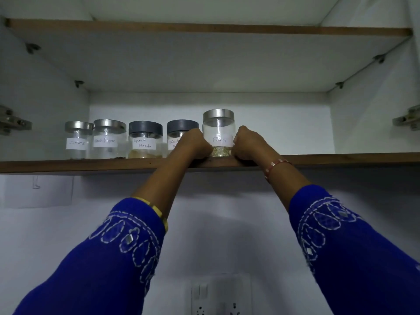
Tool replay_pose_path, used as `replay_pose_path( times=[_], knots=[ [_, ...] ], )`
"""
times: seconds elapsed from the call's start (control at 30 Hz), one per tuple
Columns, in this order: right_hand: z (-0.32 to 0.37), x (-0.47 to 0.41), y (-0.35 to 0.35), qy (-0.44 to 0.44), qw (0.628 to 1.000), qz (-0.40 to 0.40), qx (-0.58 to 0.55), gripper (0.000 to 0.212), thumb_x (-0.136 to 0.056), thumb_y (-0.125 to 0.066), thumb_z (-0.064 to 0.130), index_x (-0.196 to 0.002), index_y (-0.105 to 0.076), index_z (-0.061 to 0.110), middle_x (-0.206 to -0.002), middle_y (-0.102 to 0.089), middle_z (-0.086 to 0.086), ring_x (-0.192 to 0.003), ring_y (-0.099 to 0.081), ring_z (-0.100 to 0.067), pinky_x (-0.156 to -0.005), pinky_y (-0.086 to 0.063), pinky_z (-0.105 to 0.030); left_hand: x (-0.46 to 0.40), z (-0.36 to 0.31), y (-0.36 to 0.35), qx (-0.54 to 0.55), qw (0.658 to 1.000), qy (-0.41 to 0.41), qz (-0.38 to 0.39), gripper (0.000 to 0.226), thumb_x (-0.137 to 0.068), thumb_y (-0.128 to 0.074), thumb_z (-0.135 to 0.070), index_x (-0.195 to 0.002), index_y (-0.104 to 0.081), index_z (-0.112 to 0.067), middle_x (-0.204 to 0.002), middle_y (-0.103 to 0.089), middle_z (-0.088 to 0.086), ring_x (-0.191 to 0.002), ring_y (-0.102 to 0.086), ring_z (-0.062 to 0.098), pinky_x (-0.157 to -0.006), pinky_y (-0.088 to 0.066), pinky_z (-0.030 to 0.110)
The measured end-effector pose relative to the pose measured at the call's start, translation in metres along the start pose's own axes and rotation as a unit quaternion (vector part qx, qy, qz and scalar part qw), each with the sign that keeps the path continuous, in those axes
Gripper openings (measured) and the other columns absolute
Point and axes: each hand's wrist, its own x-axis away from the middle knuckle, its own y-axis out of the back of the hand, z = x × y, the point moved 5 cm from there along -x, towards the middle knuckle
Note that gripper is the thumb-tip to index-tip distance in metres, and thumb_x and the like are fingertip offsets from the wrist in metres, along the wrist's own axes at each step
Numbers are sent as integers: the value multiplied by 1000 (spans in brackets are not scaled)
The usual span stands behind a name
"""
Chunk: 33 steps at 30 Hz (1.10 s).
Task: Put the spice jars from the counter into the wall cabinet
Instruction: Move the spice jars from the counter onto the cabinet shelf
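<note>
At the shelf (pixel 91 165) front edge, both hands (pixel 196 144) seemingly clasping the Fennel jar (pixel 218 133), bare shelf rightward.

Clear glossy fennel jar (pixel 218 135) — brushed-metal lid, paper label; matt wood-edged shelf (pixel 91 165); embroidered cloth sleeves (pixel 113 258).

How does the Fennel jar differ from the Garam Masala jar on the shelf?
The Fennel jar has a silver lid, the Garam Masala jar a dark grey one. Fennel stands taller and holds pale seeds; Garam Masala holds brownish powder. Both hands flank Fennel; Garam Masala is untouched. Both are clear, upright, with handwritten white labels.
</note>
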Motion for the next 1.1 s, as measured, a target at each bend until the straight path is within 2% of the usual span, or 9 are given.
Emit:
replay_pose_path(
  times=[0.07,0.13,0.27,0.43,0.6,0.73,0.9,1.0,1.1],
  knots=[
    [1,-7,-2,-6,999,39,17,10,-90,-49,6,-94,-54,-2,-98,-60,-15,-91,-54,-27,-68,-43,-27,-8,1,-2,-34,999,1,32,10,-88,-53,-7,-98,-55,-9,-92,-51,5,-75,-46,17,-69,-39,24],
    [0,-12,-4,-7,997,73,27,22,-91,-47,6,-69,-49,2,-75,-53,-9,-74,-49,-24,-51,-33,-20,-14,3,-4,-90,994,2,68,20,-90,-51,-11,-109,-54,-6,-107,-53,9,-82,-49,18,-78,-37,28],
    [-5,-21,-6,-9,996,81,23,22,-89,-51,6,-105,-62,-4,-118,-61,-20,-70,-46,-23,-48,-31,-20,-25,4,-11,-172,981,-12,94,30,-93,-44,-12,-118,-54,0,-125,-56,13,-110,-54,26,-90,-41,32],
    [-4,-27,-11,-1,1000,10,17,35,-88,-47,6,-57,-31,11,-93,-52,-15,-78,-55,-27,-60,-37,-27,-25,3,-11,-145,988,-4,53,20,-91,-43,-8,-106,-56,-4,-126,-57,17,-96,-52,26,-77,-36,29],
    [-5,-6,-2,40,990,-129,-32,12,-82,-51,5,-72,-55,0,-71,-49,-7,-74,-49,-24,-60,-37,-27,-11,2,-6,-68,995,-7,-73,15,-87,-45,-6,-80,-59,-4,-112,-63,18,-81,-52,25,-58,-38,26],
    [-4,12,0,59,979,-196,-6,31,-89,-44,14,-59,-47,5,-57,-43,-4,-67,-45,-24,-50,-27,-24,22,1,1,-86,976,-1,-199,25,-89,-43,-12,-100,-62,0,-106,-66,18,-96,-60,32,-72,-37,31],
    [-9,56,-15,135,944,-271,129,52,-96,-25,30,-98,-68,0,-92,-70,-22,-89,-60,-37,-78,-40,-39,62,8,-13,-169,937,-118,-283,34,-93,-34,-18,-100,-62,-1,-100,-67,21,-99,-59,35,-102,-32,44],
    [-19,73,-21,131,962,-175,161,50,-98,-30,29,-142,-34,6,-143,-42,-23,-132,-38,-37,-112,-23,-44,81,23,-24,-108,953,-157,-236,39,-93,-32,-18,-124,-53,-6,-129,-54,17,-130,-39,33,-116,-15,48],
    [-26,110,-24,124,978,-140,95,53,-99,-36,26,-147,-24,8,-155,-20,-18,-145,-14,-34,-119,-10,-44,118,30,-30,34,966,-166,-197,41,-96,-29,-15,-133,-45,-5,-144,-42,15,-139,-30,30,-119,-14,47]
  ],
)
